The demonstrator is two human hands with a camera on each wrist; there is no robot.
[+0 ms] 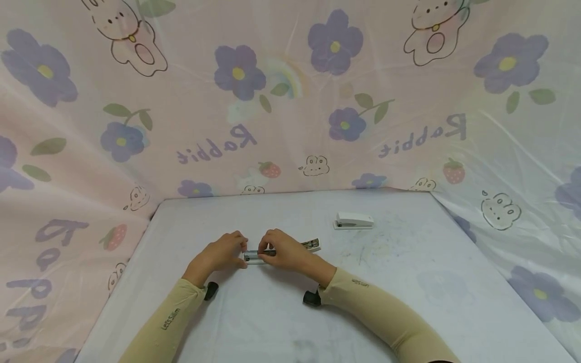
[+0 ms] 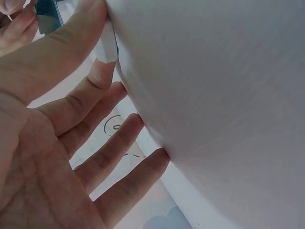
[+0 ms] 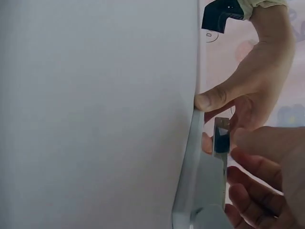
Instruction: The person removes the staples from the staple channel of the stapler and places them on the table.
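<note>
An opened stapler (image 1: 254, 261) lies on the table, its top arm (image 1: 313, 245) swung back to the right. My left hand (image 1: 224, 250) holds the front end of its base between thumb and index finger; the other fingers stretch out along the tabletop in the left wrist view. Over the metal magazine (image 3: 221, 143), my right hand (image 1: 286, 251) pinches with thumb and index finger. I cannot tell whether a staple strip is between those fingertips. The right palm and forearm partly hide the stapler's middle in the head view.
A second white stapler (image 1: 354, 221), closed, stands farther back to the right. The white tabletop (image 1: 386, 312) carries faint grey smudges. Patterned cloth (image 1: 281, 121) hangs behind and at both sides. Black wrist cameras (image 1: 311, 298) sit under the sleeve cuffs.
</note>
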